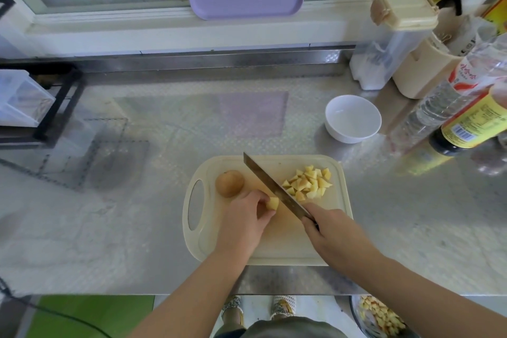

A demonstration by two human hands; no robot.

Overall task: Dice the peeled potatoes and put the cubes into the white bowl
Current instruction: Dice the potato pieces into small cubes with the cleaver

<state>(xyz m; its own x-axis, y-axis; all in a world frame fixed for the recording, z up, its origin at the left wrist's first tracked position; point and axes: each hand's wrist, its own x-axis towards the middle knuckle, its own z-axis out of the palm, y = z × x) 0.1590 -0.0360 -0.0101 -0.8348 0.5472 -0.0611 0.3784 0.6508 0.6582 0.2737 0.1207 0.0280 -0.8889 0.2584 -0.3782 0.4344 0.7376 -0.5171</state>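
On the cream cutting board (277, 250) my left hand (244, 221) pinches a small yellow potato piece (273, 203) against the board. My right hand (333, 233) grips the handle of a long knife (270, 185), whose blade runs diagonally up-left and touches the right side of that piece. A pile of yellow potato cubes (308, 182) lies to the right of the blade. A whole round potato (230, 183) sits at the board's left, near its handle hole. The white bowl (353, 118) stands empty beyond the board, to the right.
The board lies on a steel counter (109, 200) near its front edge. Bottles (463, 115), a cream container (419, 71) and a clear canister (384, 44) crowd the back right. A black rack (55, 107) stands at the left. A bin with cubes (380, 315) sits below the counter.
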